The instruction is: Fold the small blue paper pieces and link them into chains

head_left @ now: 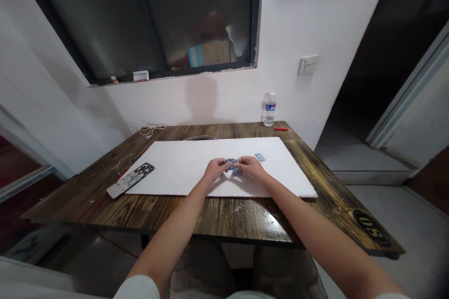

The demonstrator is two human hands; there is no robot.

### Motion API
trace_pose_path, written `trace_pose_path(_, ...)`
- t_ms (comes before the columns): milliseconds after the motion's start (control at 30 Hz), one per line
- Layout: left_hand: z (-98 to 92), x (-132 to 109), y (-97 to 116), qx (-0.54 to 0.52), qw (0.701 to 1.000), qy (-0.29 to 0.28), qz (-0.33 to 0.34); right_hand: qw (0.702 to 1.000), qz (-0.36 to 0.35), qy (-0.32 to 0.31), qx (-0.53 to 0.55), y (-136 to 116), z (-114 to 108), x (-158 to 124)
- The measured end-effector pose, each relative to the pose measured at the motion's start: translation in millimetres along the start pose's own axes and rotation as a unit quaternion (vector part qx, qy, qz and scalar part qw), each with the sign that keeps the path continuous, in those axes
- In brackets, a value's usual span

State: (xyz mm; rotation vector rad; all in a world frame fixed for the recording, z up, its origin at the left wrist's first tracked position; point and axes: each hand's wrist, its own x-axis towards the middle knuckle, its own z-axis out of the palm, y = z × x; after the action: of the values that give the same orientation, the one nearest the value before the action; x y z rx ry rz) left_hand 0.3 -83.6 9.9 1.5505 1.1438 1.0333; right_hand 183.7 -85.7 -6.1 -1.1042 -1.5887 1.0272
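At the far left of the wooden surface (84,198), a phone (130,180) lies flat, one end resting on the left corner of the white sheet (182,168) that covers most of the middle. Behind it, near the wall, a white cable (151,129) lies in a loose coil on the bare wood.

Your left hand (214,168) rests on the sheet about midway across, knuckles up, its fingers curled in and pinching the left end of a blue piece (232,162). That piece is held just above the sheet between your two hands, roughly in the centre of the surface. It is too small in this view to say what it is, though it looks like a flat little rectangle with a pale pattern. A second blue piece (237,172) lies on the sheet right below it, between your thumbs and close to them.

Your right hand (251,167) mirrors the left, fingers bent in and nipping the right end of the held piece, so both hands meet on it. Just beyond your right hand, a third blue piece (260,157) lies flat on the sheet, apart from your fingers.

Further right, at the back edge against the wall, a water bottle (269,109) stands upright, with a red pen (281,129) lying just beside it. A wall socket (307,65) sits above them. On the near right corner of the surface there is a round black sticker (371,227).
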Motion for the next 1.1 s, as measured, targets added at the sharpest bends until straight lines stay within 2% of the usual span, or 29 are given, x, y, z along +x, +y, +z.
trace_pose_path(200, 1.0, 1.3, 0.6, -0.031, 0.999, -0.001, -0.012, 0.999, 0.015, -0.009, 0.046, -3.9, -1.8, 1.4)
trace_pose_path(333, 0.8, 0.2, 0.4, -0.057, 0.998, -0.008, 0.007, 0.996, 0.011, -0.021, 0.085, -3.9, -2.9, 2.5)
trace_pose_path(733, -1.1, -0.4, -0.7, -0.097, 0.994, -0.041, 0.029, 0.967, 0.03, -0.079, 0.24, -0.1, -2.4, 1.2)
trace_pose_path(967, -1.6, 1.2, -2.1, -0.095, 0.994, -0.041, 0.026, 0.972, 0.022, -0.069, 0.223, -2.6, -4.3, 1.1)
trace_pose_path(1100, -0.9, 3.7, -2.8, -0.094, 0.995, -0.011, 0.017, 0.988, 0.011, -0.034, 0.148, -7.8, -7.7, 1.2)
